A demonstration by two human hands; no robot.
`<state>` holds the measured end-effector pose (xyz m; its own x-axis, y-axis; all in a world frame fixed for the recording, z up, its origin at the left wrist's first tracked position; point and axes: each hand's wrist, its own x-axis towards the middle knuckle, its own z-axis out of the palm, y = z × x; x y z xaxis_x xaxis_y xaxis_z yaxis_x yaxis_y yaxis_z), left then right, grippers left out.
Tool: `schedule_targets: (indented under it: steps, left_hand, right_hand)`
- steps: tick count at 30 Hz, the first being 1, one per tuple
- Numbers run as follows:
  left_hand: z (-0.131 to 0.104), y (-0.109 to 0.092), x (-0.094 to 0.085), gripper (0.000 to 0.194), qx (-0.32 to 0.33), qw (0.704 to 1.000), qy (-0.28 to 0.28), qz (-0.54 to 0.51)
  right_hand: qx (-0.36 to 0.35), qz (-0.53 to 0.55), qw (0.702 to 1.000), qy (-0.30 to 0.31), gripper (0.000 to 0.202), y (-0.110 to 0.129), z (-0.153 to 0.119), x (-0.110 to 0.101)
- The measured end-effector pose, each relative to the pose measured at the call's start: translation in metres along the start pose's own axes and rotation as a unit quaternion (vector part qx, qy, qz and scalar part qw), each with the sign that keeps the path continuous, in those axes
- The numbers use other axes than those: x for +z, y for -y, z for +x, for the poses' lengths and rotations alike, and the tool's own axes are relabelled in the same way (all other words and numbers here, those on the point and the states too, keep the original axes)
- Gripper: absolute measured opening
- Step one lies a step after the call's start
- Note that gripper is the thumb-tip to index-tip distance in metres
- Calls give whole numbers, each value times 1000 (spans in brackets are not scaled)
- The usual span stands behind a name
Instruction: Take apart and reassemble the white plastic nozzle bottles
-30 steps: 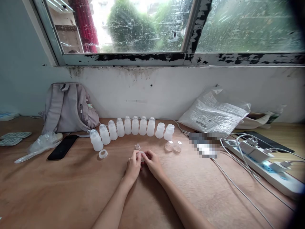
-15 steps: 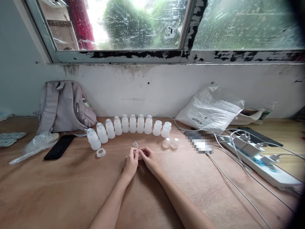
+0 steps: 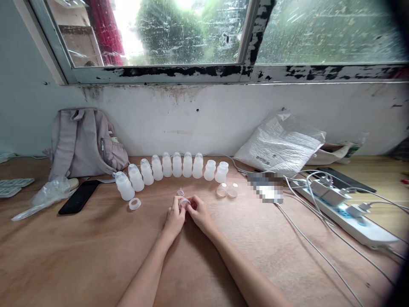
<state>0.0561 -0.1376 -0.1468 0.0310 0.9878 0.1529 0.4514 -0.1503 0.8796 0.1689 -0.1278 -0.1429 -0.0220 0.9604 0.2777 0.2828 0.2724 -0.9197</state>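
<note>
Between my two hands is a translucent bottle collar ring [image 3: 184, 202], pinched from both sides just above the table. My left hand [image 3: 175, 218] has its fingers closed on the ring's left side; my right hand [image 3: 200, 214] grips the right side. Just beyond the fingertips a clear bottle nipple [image 3: 180, 192] stands on the wood. Behind it curves a row of several frosted baby bottles [image 3: 177, 165], most with clear caps. Two at the right end, including this open bottle [image 3: 221, 172], have no tops. Two clear caps [image 3: 232, 191] lie in front of them. Another white ring [image 3: 134, 204] lies at the left.
A grey backpack [image 3: 81, 143], a black phone [image 3: 79, 197] and a plastic bag [image 3: 53, 194] occupy the left. To the right are a silvery mailer bag [image 3: 277, 145], a power strip [image 3: 348, 213] with white chargers, and trailing cables. The wall and window stand behind the table.
Both hands have tilted the collar ring, so its round shape shows more clearly between the fingers. The camera view has shifted slightly; the bottles and caps stay in place.
</note>
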Motion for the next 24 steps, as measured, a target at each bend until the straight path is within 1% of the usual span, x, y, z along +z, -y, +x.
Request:
schedule_targets:
  steps: [7,12,16,19,24]
  left_hand:
    - [0,1,-1,19,-4,1000,-6,-10]
    - [-2,-5,-1,23,20,1000,-1,-15]
    - [-1,-5,-2,23,31,999,0,-6]
    - [-1,-5,-4,23,24,1000,-5,-13]
    - [1,-6,-5,24,8,1000,3,-20]
  right_hand:
    - [-3,-17,1000,-5,7,-4,0,1]
    - [1,-24,1000,-15,16,-3,-1,-1]
    - [-7,-30,999,-17,16,-3,-2,0]
    - [-15,-31,999,-17,15,-3,-2,1]
    - [-35,-75,996,-36,13,-5,-1,1]
